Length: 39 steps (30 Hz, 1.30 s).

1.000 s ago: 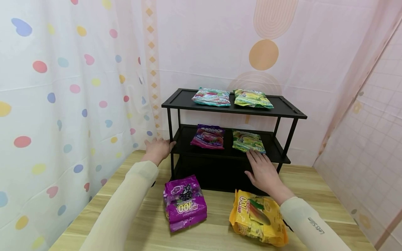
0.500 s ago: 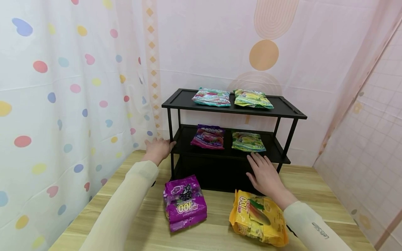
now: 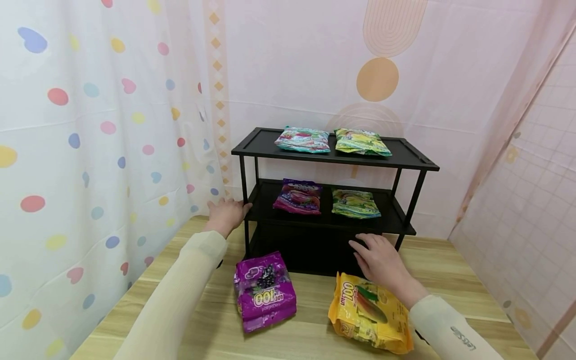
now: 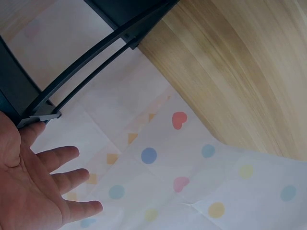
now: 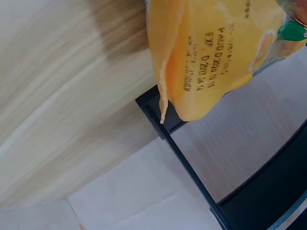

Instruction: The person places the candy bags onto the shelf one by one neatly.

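Note:
My left hand [image 3: 226, 216] rests at the left side of a black three-tier shelf [image 3: 310, 221], thumb against the middle tier's edge. The left wrist view has its fingers [image 4: 69, 183] spread and straight, away from the frame. My right hand [image 3: 381, 261] hovers before the lower tier with loosely bent fingers, holding nothing. Just below it a yellow mango candy bag [image 3: 371, 315] lies on the table. On the middle tier sit a dark purple candy bag [image 3: 298, 197] and a green-yellow one [image 3: 355, 203]. The right wrist view shows the yellow bag [image 5: 206, 57], but no hand.
A purple grape candy bag [image 3: 265, 295] lies on the wooden table [image 3: 310, 320] at the shelf's front left. The top tier bears a teal-and-white bag [image 3: 303, 139] and a yellow-green bag [image 3: 362, 142]. Patterned curtains [image 3: 135, 150] surround the table.
My right hand has drawn back and down from the green-yellow bag on the middle tier, leaving it there slightly further left. My left hand has stayed in place.

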Tool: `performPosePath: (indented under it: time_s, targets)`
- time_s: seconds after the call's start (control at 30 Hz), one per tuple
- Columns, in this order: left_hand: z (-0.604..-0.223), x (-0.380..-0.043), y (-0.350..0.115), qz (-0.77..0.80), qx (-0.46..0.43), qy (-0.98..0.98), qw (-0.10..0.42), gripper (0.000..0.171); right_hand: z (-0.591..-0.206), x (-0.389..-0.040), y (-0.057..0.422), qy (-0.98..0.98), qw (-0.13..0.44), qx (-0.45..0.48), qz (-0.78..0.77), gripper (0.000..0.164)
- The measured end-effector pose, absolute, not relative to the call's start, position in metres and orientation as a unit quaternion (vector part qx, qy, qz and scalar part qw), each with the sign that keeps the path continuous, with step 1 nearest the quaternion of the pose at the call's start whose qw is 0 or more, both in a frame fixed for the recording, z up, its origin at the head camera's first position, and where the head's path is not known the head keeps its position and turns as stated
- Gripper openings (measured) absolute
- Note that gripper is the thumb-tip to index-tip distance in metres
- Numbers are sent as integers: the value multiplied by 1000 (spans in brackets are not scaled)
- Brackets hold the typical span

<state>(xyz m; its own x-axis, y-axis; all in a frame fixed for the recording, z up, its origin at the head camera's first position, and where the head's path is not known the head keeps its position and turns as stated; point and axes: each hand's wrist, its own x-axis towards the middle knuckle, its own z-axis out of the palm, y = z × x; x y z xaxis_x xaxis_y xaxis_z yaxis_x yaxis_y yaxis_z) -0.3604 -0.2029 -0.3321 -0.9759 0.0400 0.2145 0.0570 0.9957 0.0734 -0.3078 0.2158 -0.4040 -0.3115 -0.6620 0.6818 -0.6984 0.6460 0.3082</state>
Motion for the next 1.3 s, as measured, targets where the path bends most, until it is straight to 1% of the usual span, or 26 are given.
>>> performPosePath:
  time_s: [0.07,0.13,0.23,0.33,0.43,0.63,0.77,0.93,1.3]
  targets:
    - [-333,-361,-203,-39,-24,-993,106,55,-405,-306,216,-814,397,424,13,26]
    - [-333,-361,-203,-39,-23,-994,102,55,-407,-304,217,-823,381,421,3,29]
    - [-333,-361,-203,-39,-23,-994,96,55,-410,-302,219,-843,354,405,-2,28]
    - [-332,-362,-203,-39,-24,-994,95,55,-411,-299,221,-871,312,379,6,28]
    - [-333,-362,-204,-39,-25,-994,98,55,-412,-296,223,-907,246,342,21,31]
    - [-333,-361,-203,-41,-26,-994,103,55,-412,-294,231,-963,78,252,64,48]
    - [-333,-361,-203,-41,-26,-994,103,54,-415,-295,237,-970,10,222,97,56]
    - [-333,-361,-204,-40,-26,-993,104,54,-414,-295,241,-970,-34,203,126,56]
    - [-333,-361,-203,-45,-26,-993,108,54,-416,-295,251,-969,-99,159,163,50]
